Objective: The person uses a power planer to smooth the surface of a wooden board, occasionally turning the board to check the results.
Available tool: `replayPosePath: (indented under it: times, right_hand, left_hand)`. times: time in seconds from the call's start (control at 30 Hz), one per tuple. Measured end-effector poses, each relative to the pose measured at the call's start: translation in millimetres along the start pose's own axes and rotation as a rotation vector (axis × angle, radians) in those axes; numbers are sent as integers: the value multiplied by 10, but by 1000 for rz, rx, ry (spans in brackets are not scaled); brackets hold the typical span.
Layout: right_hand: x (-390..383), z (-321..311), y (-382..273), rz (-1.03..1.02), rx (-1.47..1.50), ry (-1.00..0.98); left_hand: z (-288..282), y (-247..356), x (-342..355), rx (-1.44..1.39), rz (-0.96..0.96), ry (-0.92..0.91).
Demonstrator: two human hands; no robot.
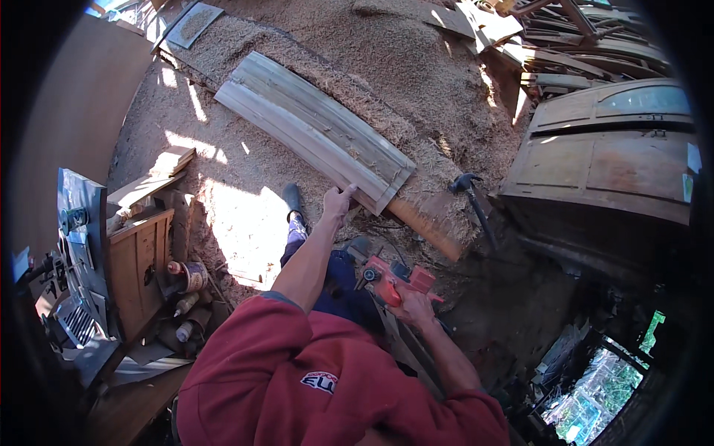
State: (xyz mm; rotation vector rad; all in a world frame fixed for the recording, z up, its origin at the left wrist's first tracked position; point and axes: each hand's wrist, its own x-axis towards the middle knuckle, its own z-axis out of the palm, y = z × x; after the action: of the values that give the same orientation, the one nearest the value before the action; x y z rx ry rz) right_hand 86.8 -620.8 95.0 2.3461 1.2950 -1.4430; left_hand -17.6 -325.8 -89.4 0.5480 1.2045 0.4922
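Wooden panel point(316, 132), upper centre, slanted upper-left to lower-right, now gripped near its lower end by the left hand point(338, 201); red power planer point(422, 279), below centre, angled upper-left, clasped by the right hand point(414, 305).

Pale lettering point(319, 382) on a red sweatshirt point(253, 360); perhaps a logo.

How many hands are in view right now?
2: the left hand at the near edge of the wooden panel, and the right hand holding the red power tool. No others show.

Sunlight patches point(242, 230) on a sawdust-strewn floor point(230, 141)
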Motion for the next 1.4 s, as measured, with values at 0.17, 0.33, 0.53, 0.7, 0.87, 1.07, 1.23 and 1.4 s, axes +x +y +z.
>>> replayPosePath:
  times: [0.17, 0.33, 0.53, 0.7, 0.87, 1.07, 1.23, 1.4]
  right_hand:
    - [-60, -99, -119, -32, -2, -25]
    - [-21, -95, -52, -96, -8, 31]
    - [-163, -364, -149, -103, -26, 88]
    - [-126, -379, -201, -293, 74, 238]
    - [-55, -535, -277, -382, 115, 341]
    - [384, -720, -550, -488, 237, 563]
    - [634, -618, -412, -476, 95, 664]
    - [777, -594, -338, -467, 64, 690]
  left_hand:
    - [-295, -176, 302, 254, 102, 96]
    - [-319, -120, 297, 358, 158, 129]
    - [-148, 812, -140, 884, 501, 619]
    - [-261, 2252, 607, 1432, 713, 536]
    - [-122, 2905, 1055, 1852, 399, 276]
    - [-244, 2880, 1375, 1980, 358, 226]
    - [-126, 2920, 1264, 1992, 322, 214]
    - [-74, 2930, 1188, 2001, 319, 197]
